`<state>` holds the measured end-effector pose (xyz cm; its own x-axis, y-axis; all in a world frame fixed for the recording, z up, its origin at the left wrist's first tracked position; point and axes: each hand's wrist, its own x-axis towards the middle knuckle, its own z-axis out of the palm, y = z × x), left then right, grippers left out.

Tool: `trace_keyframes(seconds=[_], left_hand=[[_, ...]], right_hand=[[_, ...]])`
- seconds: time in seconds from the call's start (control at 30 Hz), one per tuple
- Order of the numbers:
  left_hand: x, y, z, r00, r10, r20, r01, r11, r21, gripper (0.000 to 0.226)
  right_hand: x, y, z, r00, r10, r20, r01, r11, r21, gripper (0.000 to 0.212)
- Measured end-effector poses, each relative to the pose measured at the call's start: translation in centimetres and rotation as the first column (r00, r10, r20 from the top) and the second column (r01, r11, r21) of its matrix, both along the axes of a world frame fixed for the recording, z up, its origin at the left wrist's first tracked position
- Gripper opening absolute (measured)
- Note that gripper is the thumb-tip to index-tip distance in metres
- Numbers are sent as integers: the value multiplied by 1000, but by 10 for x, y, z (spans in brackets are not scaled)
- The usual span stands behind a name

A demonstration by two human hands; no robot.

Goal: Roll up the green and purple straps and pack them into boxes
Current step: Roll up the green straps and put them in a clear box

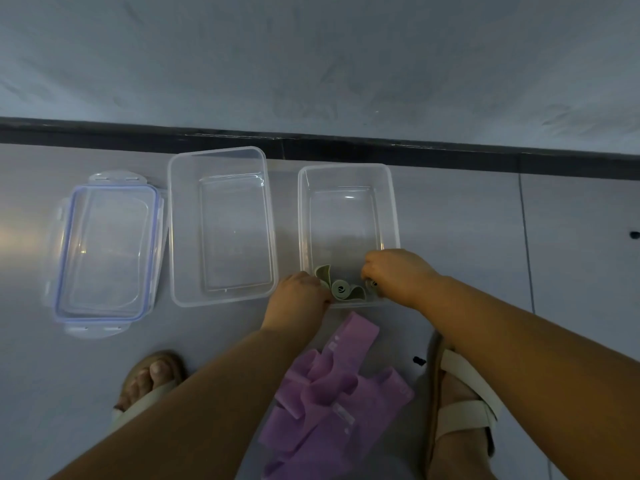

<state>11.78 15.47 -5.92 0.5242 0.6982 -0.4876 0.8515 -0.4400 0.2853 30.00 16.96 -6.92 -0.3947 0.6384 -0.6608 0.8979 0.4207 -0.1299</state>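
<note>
On the head view I have two clear rectangular plastic boxes standing open side by side on the grey tiled floor (pixel 485 237), near a dark skirting strip. The left clear box (pixel 216 152) has nothing visible in it. To its left lies a clear flat lid with a blue seal (pixel 107 254).

The right clear box (pixel 346 167) holds the olive-green rolled straps (pixel 341 291), packed against its near wall, one coil facing up at me. My right hand (pixel 394 275) is inside the box at the near right corner, fingers curled round a small green roll (pixel 372 283). My left hand (pixel 298 296) sits at the near left corner, fingers bent over the rim towards the green straps; I cannot tell whether it grips anything, as the fingertips are hidden.

The soft purple fabric straps (pixel 329 393) lie unrolled in a loose heap on the floor just in front of the right box, between my two sandalled feet.
</note>
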Motion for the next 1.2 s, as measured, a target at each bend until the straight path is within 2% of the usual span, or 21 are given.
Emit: trace_keyframes(seconds=[0.1, 0.2, 0.27, 0.33, 0.6, 0.9, 0.97, 1.07, 1.13, 1.2], left_hand=[[0, 0, 0, 1000, 5, 1, -5, 1000, -5, 32], [1, 1, 0, 1000, 15, 4, -15, 1000, -12, 32], [0, 1, 0, 1000, 17, 4, -17, 1000, -9, 32], [1, 1, 0, 1000, 14, 3, -14, 1000, -10, 32], [0, 0, 0, 1000, 23, 15, -23, 1000, 8, 32], [-5, -3, 0, 996, 42, 81, -43, 999, 1, 31], [-7, -5, 1, 989, 60, 134, -60, 998, -6, 29], [-12, -8, 9, 953, 97, 287, -112, 993, 34, 22], [-20, -11, 9, 924, 136, 357, -174, 982, 78, 16], [-26, -15, 10, 911, 214, 352, -253, 965, 68, 16]], right_hand=[[-2, 8, -2, 999, -35, 6, 35, 995, -88, 28], [-3, 13, -2, 998, -46, 32, 51, 989, -141, 10], [-3, 12, -2, 998, -39, 44, 45, 989, -142, 19], [-4, 11, -3, 998, -48, 38, 52, 993, -107, 17], [-3, 13, 2, 997, -64, -30, 67, 994, 81, 26], [-1, 7, 9, 1000, 10, -9, -9, 996, 88, 25], [-3, 4, 10, 1000, 27, 0, -27, 996, 89, 26], [-5, -2, 12, 996, 13, -92, 0, 991, 137, 26], [-10, -9, 16, 963, 62, -261, 17, 957, 291, 17], [-19, -22, 28, 895, 92, -437, 64, 942, 330, 4]])
